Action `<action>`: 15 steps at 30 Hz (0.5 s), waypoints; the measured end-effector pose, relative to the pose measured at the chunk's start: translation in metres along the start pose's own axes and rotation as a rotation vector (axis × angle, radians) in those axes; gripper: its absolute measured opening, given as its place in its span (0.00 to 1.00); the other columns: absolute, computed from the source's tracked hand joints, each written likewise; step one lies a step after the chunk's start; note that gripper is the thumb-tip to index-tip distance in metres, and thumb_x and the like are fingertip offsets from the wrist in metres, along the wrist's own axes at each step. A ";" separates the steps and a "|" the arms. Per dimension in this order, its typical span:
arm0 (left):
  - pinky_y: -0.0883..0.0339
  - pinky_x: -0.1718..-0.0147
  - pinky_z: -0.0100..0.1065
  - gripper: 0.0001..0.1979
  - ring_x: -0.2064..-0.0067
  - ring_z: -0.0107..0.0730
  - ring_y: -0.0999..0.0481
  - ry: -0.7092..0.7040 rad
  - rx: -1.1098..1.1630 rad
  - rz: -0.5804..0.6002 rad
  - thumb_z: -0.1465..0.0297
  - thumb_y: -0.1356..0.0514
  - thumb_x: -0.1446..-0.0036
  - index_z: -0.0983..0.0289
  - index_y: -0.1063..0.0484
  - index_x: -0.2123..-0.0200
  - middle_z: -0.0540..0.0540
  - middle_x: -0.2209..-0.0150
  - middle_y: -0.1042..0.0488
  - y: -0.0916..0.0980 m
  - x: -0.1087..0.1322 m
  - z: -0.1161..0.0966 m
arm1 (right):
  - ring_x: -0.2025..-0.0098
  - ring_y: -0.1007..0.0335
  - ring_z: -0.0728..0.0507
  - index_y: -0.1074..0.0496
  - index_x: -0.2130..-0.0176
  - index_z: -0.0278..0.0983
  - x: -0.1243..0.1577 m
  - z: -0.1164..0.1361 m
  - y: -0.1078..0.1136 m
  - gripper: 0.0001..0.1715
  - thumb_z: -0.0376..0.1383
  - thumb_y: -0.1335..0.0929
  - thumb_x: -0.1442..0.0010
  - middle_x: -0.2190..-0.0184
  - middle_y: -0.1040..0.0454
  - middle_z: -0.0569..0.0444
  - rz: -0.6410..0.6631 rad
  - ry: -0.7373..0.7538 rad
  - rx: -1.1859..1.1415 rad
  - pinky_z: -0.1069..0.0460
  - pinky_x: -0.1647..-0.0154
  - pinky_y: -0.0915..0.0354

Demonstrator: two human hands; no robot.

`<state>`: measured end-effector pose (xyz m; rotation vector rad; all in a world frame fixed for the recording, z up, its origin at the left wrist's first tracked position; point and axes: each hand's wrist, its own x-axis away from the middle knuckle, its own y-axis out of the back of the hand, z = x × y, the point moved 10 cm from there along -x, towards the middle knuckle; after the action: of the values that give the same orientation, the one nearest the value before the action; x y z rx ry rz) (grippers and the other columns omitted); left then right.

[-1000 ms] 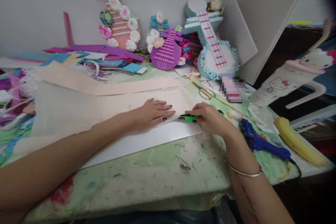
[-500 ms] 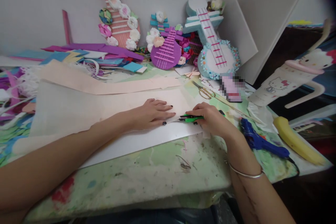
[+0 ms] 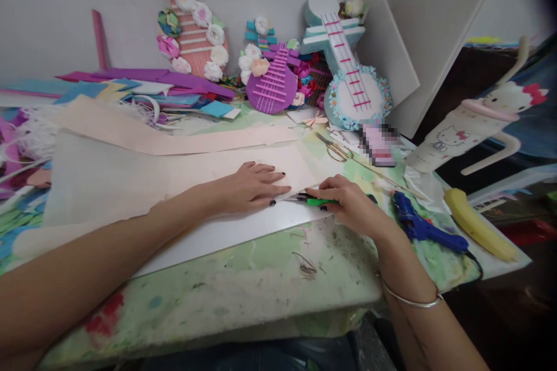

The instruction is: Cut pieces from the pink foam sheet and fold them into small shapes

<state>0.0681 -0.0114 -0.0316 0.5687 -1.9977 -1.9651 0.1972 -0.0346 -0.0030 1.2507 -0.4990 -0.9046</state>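
My left hand (image 3: 250, 188) lies flat with fingers spread on a pale, cream-coloured sheet (image 3: 183, 177). Part of a white board (image 3: 235, 237) shows under the sheet's near side. In my right hand (image 3: 348, 200) is a green and black utility knife (image 3: 319, 201), held low over the board. Its blade points left, toward the fingertips of my left hand, close to the sheet's near edge. Most of the handle is hidden by my right hand. A pale peach strip (image 3: 191, 144) lies along the far side of the sheet.
Scissors (image 3: 337, 151), a phone (image 3: 378, 145), a blue glue gun (image 3: 424, 226), a banana (image 3: 478, 225) and a white tumbler (image 3: 452, 139) stand or lie at the right. Decorated instrument models (image 3: 272, 84) lean at the back. Coloured sheets (image 3: 161, 84) are piled at the back left.
The whole view has shifted slightly. The knife lies a little flatter in my right hand, its blade still beside my left fingertips. My left hand stays pressed on the sheet.
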 end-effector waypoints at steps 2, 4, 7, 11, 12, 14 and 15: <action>0.58 0.41 0.46 0.22 0.36 0.43 0.46 -0.003 0.000 -0.004 0.62 0.52 0.35 0.47 0.44 0.38 0.50 0.35 0.46 0.000 0.000 0.000 | 0.58 0.36 0.42 0.29 0.46 0.39 0.002 0.000 0.000 0.34 0.18 0.38 0.48 0.61 0.28 0.47 -0.007 0.006 -0.004 0.46 0.55 0.37; 0.58 0.41 0.46 0.22 0.36 0.43 0.46 -0.006 0.000 -0.008 0.62 0.52 0.35 0.47 0.44 0.38 0.50 0.34 0.46 0.000 0.000 0.000 | 0.58 0.36 0.41 0.29 0.46 0.40 0.004 0.000 0.000 0.34 0.18 0.38 0.48 0.61 0.28 0.47 -0.014 0.008 -0.003 0.46 0.55 0.38; 0.57 0.41 0.46 0.22 0.36 0.43 0.46 -0.011 -0.008 -0.008 0.62 0.52 0.35 0.47 0.45 0.38 0.50 0.35 0.45 -0.001 0.000 0.001 | 0.57 0.36 0.41 0.29 0.46 0.40 0.007 -0.002 0.001 0.35 0.18 0.38 0.49 0.60 0.28 0.47 -0.026 -0.002 -0.005 0.46 0.55 0.38; 0.57 0.41 0.46 0.22 0.36 0.43 0.46 -0.015 0.001 -0.016 0.62 0.51 0.35 0.47 0.44 0.38 0.50 0.35 0.45 -0.001 0.000 0.001 | 0.57 0.36 0.41 0.29 0.46 0.41 0.008 -0.004 0.001 0.36 0.18 0.38 0.51 0.60 0.28 0.47 -0.034 -0.022 -0.009 0.45 0.54 0.38; 0.57 0.41 0.46 0.22 0.36 0.43 0.46 -0.014 0.002 -0.016 0.61 0.51 0.35 0.47 0.44 0.38 0.50 0.35 0.45 -0.001 0.000 0.001 | 0.57 0.36 0.41 0.29 0.46 0.41 0.007 -0.004 0.001 0.36 0.18 0.38 0.51 0.60 0.28 0.47 -0.031 -0.025 -0.011 0.45 0.54 0.38; 0.57 0.41 0.47 0.22 0.37 0.44 0.45 -0.008 0.000 -0.014 0.61 0.52 0.35 0.47 0.44 0.38 0.50 0.35 0.45 -0.002 0.000 0.002 | 0.57 0.36 0.41 0.29 0.46 0.41 0.005 -0.003 0.000 0.36 0.18 0.37 0.50 0.59 0.28 0.47 -0.024 -0.023 -0.015 0.45 0.55 0.37; 0.57 0.41 0.47 0.22 0.37 0.44 0.45 -0.003 -0.002 -0.014 0.61 0.52 0.35 0.47 0.44 0.38 0.51 0.35 0.45 -0.002 0.000 0.002 | 0.57 0.36 0.41 0.29 0.46 0.41 0.004 -0.002 0.000 0.36 0.18 0.37 0.50 0.59 0.28 0.47 -0.021 -0.018 -0.018 0.45 0.55 0.37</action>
<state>0.0673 -0.0095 -0.0335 0.5807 -1.9992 -1.9765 0.2009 -0.0373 -0.0043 1.2343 -0.4920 -0.9374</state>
